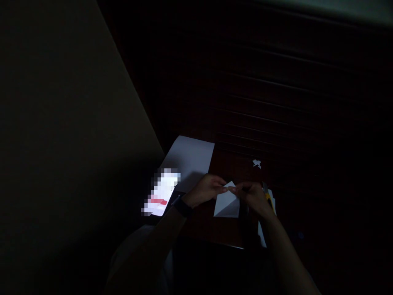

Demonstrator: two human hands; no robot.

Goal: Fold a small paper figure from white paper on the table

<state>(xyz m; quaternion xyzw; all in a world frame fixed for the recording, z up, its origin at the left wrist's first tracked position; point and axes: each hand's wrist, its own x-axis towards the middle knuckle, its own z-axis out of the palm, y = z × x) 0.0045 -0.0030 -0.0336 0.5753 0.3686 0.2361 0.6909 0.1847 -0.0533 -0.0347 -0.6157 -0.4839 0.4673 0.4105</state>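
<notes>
A small white sheet of folded paper (227, 205), pointed at its top, is held just above or on the dark table. The thumb and fingers of my left hand (207, 189) pinch it near the upper left of the point. From the other side my right hand (253, 196) grips the same tip, its thumb close to the left thumb. A dark band (183, 207) is around my left wrist. Beside my right wrist lies a yellow cutter knife (269, 201), partly hidden by the hand.
A large white sheet (193, 157) lies at the back left of the dark reddish table (205, 229). A lit phone (164, 192) glows at the left, its screen blurred. Paper scraps (257, 164) lie at the back right, more white paper (261, 235) at the right edge. The room is dim.
</notes>
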